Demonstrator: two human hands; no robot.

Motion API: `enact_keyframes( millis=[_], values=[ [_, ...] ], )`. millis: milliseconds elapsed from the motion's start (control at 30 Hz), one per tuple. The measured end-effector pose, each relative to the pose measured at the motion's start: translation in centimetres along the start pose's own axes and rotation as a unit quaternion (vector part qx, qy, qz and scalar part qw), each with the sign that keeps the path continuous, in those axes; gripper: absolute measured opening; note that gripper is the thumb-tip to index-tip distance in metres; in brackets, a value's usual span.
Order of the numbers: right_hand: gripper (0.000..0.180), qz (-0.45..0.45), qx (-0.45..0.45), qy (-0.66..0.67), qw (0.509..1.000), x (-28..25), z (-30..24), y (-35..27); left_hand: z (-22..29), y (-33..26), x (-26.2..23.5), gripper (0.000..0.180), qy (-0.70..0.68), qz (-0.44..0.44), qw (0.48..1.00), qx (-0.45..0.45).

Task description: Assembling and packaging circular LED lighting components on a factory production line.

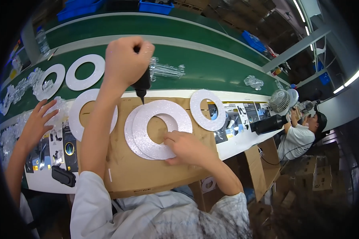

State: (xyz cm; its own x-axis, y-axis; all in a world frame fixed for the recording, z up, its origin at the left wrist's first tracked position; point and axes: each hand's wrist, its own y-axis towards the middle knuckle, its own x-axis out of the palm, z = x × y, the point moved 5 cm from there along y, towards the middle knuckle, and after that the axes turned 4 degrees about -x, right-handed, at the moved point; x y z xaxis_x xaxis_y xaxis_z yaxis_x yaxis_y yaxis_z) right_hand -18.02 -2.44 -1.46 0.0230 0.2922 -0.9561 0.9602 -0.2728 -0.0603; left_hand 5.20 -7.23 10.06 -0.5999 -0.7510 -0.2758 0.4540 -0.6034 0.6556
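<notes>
My left hand [129,57] is closed in a fist around a thick black electric screwdriver [143,83], its bit pointing down. The tip is at the upper edge of two overlapping white speckled rings [179,115]; whether it touches them I cannot tell. My right hand [187,146] grips the near inner rim of the upper ring, fingers through its hole. Both rings lie on a brown cardboard sheet [147,179]. Another white ring [76,123] lies left, partly behind my left forearm, and one more [195,104] lies to the right.
Clear plastic parts [167,69] and white rings [73,71] lie on the green bench [211,73]. At left, a co-worker's hand [38,123] reaches over clear parts. A black case [64,176] sits at the near edge. Far right, another person [301,137] works beside a fan [280,100].
</notes>
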Motion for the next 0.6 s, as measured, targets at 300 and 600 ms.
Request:
enact_keyframes(
  millis=[300, 600],
  values=[
    [0.049, 0.056, 0.026, -0.147, 0.987, -9.3, 8.7, -4.6, 0.3, 0.4, -2.2, 0.027, -0.067, -0.002, 0.997, -0.045],
    [0.049, -0.075, 0.053, -0.325, 0.941, -16.1, 26.1, -0.5, 0.3, -0.2, 0.0, 0.024, -0.063, -0.04, 0.997, -0.036]
  ],
)
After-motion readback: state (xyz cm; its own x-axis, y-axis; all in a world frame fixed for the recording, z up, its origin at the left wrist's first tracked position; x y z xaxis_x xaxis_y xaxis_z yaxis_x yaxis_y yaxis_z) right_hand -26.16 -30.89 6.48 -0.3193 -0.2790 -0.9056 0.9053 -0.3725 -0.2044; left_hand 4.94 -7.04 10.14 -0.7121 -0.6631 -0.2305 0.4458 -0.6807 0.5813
